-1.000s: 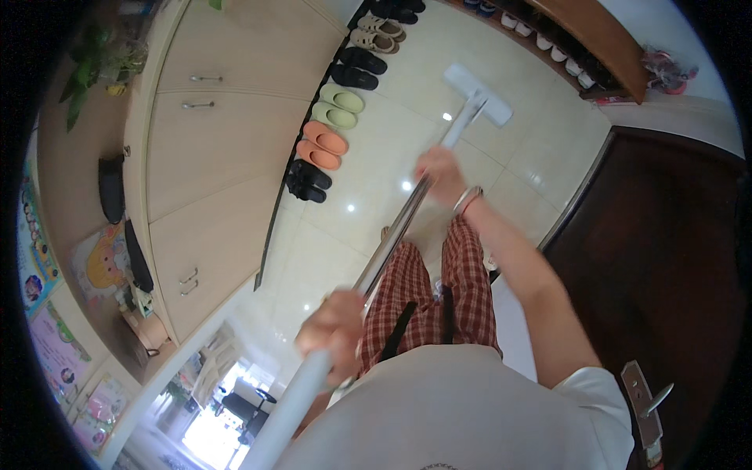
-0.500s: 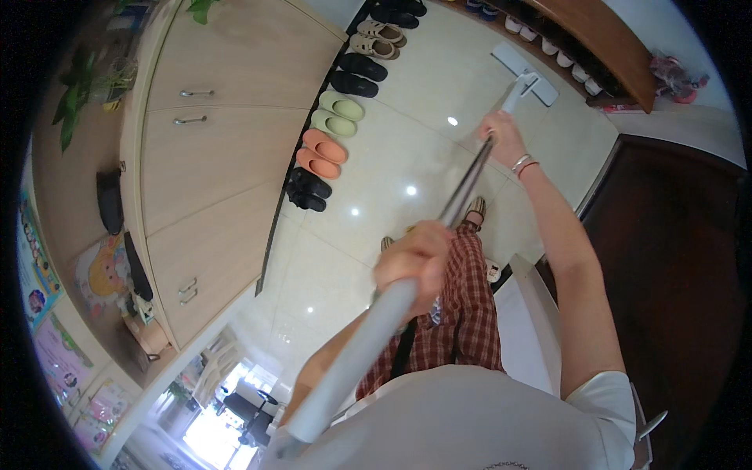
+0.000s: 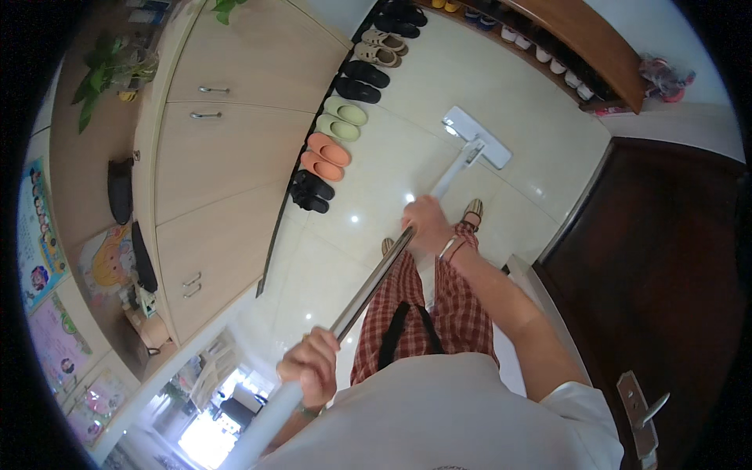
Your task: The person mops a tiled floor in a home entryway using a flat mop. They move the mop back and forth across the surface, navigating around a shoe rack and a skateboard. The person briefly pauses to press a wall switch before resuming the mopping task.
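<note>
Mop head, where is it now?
In the head view, the white mop head is above and right of centre, beyond the right hand, right of the green slippers.

Ahead of right hand [image 3: 427, 225]: open floor [image 3: 407, 149], mop head [image 3: 493, 146] crossing it, shoe rack [image 3: 599, 47] farther on | left: floor, then footwear row [image 3: 329, 150], cabinet [image 3: 235, 164] | right: floor, then dark door [image 3: 642, 258] | toward left hand [image 3: 311, 366]: pole [image 3: 374, 283] between, legs [image 3: 462, 305] beside it
</note>
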`<move>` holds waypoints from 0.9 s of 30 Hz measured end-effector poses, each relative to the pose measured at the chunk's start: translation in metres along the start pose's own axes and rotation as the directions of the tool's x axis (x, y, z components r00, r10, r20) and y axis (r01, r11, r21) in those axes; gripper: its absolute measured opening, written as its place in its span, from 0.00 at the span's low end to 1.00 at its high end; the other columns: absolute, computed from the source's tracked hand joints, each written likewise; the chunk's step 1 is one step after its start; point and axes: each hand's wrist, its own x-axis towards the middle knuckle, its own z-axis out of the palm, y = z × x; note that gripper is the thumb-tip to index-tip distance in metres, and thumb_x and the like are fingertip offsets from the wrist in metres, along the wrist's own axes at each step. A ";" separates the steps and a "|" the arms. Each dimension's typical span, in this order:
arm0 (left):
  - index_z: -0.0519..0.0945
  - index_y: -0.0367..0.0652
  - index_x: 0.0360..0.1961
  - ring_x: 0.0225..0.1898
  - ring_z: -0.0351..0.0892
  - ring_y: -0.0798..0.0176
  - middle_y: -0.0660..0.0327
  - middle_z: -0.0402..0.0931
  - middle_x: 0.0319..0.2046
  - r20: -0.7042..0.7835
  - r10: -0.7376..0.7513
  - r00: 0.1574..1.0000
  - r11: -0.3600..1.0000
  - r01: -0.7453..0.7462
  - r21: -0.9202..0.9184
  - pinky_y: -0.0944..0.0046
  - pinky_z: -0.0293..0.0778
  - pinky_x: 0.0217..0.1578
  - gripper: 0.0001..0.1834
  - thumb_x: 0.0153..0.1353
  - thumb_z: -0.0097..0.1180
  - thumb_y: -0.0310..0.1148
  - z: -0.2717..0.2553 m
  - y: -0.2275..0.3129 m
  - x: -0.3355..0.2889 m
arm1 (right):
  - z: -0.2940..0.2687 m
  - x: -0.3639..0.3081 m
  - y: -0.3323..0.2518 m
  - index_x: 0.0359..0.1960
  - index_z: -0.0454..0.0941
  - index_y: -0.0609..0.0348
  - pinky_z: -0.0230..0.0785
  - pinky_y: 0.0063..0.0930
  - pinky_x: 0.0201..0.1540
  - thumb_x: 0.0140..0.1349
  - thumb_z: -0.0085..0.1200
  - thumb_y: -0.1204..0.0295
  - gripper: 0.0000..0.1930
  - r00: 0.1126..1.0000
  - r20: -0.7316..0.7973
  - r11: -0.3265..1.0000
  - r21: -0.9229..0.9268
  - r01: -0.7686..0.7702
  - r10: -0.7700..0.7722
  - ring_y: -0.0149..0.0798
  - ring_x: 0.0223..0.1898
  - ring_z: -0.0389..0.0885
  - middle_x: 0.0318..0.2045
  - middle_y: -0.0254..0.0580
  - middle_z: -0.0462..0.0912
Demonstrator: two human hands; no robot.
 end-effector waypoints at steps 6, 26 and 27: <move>0.65 0.49 0.28 0.26 0.60 0.62 0.65 0.64 0.22 0.189 -0.131 0.973 0.980 0.156 -0.124 0.58 0.60 0.31 0.13 0.69 0.50 0.37 0.053 -0.118 0.054 | -0.097 0.055 0.144 0.17 0.72 0.53 0.65 0.41 0.34 0.40 0.57 0.79 0.06 0.971 -0.206 0.984 -0.150 0.093 -0.123 0.49 0.29 0.74 0.20 0.41 0.75; 0.63 0.46 0.22 0.18 0.60 0.62 0.63 0.66 0.18 0.230 0.144 0.962 0.988 -0.128 -0.084 0.57 0.63 0.24 0.15 0.68 0.46 0.32 0.053 -0.075 0.044 | -0.060 0.009 0.105 0.19 0.70 0.49 0.62 0.37 0.48 0.41 0.58 0.77 0.09 0.966 -0.185 0.977 0.143 -0.158 0.183 0.44 0.34 0.73 0.22 0.33 0.74; 0.62 0.44 0.22 0.21 0.61 0.60 0.61 0.67 0.21 0.227 0.171 0.959 0.983 -0.149 -0.111 0.57 0.63 0.26 0.14 0.67 0.44 0.28 0.069 -0.100 0.052 | -0.077 0.016 0.140 0.19 0.70 0.50 0.62 0.37 0.47 0.41 0.57 0.79 0.09 0.952 -0.214 0.967 0.180 -0.180 0.217 0.44 0.34 0.73 0.23 0.33 0.74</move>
